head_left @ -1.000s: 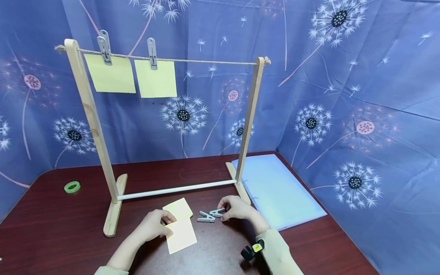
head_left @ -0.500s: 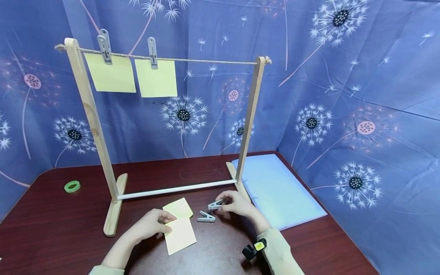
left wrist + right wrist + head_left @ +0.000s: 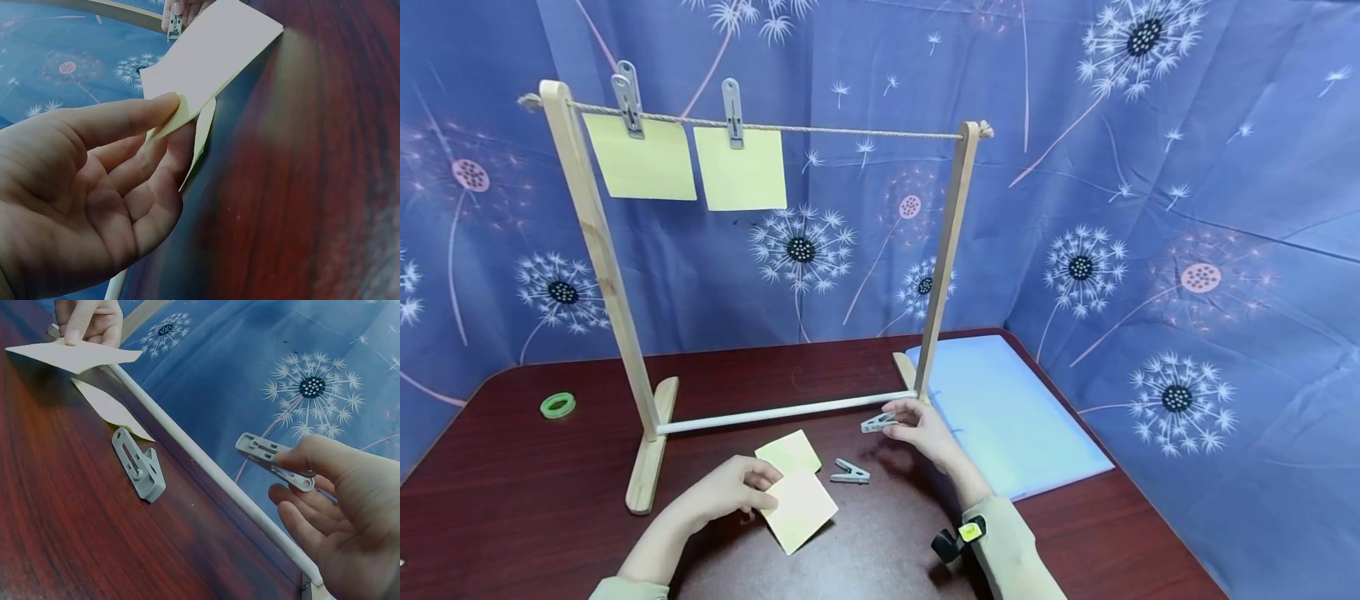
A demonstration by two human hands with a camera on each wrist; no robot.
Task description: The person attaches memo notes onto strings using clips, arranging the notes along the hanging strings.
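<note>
Between thumb and fingers, my left hand (image 3: 730,490) pinches a yellow sticky note (image 3: 801,510) by its edge, tilted above the table. Behind it a second stack or note, yellow paper (image 3: 790,452), lies on the tabletop. My right hand (image 3: 922,431) holds a grey clothespin (image 3: 269,452) by its handle end, raised near the white crossbar. Another grey clothespin (image 3: 850,472) lies on the table between the hands. Up on the rope (image 3: 850,133), two yellow notes (image 3: 651,167) hang side by side, each gripped by a grey clothespin (image 3: 733,112).
A wooden frame (image 3: 606,267) carries the rope, with a white crossbar (image 3: 790,412) low between its feet. A pale blue folder (image 3: 1007,408) lies under the right side. On the left sits a green tape roll (image 3: 557,406). A patterned curtain (image 3: 865,67) hangs behind.
My right hand has picked up one of the two clothespins and lifted it away, back toward the crossbar. The sticky note in my left hand has turned slightly.
</note>
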